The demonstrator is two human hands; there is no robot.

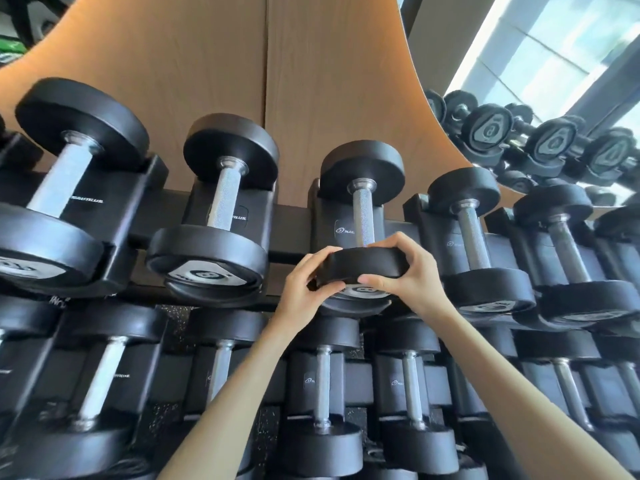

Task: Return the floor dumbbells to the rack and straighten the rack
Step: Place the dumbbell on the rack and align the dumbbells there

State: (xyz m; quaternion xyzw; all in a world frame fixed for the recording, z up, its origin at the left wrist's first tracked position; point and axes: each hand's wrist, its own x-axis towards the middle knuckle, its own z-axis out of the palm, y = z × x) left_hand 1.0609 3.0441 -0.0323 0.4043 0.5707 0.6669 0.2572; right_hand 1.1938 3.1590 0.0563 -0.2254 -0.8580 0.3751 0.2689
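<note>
Head view looks down along both forearms onto a two-tier rack (291,220). Nearest, below the gripped dumbbell (363,213), the lower-tier dumbbells (322,393) lie in their cradles.

Just above them, the left hand (304,289) curls its fingers over the left edge of that dumbbell's near head, with the thumb underneath. The right hand (408,271) clasps the right edge the same way. Taking one head from both sides looks like a way to twist or square it, probably so the end label faces out evenly like that of the neighbour (225,199) to its left.

The dumbbell already sits in its upper-tier cradle (343,223), its handle running away to the far head, so this looks like straightening rather than returning. A smaller dumbbell (474,233) sits to its right. Behind the gripped dumbbell stands a wood panel (214,64), and further right a mirror (554,140) reflects more weights.
</note>
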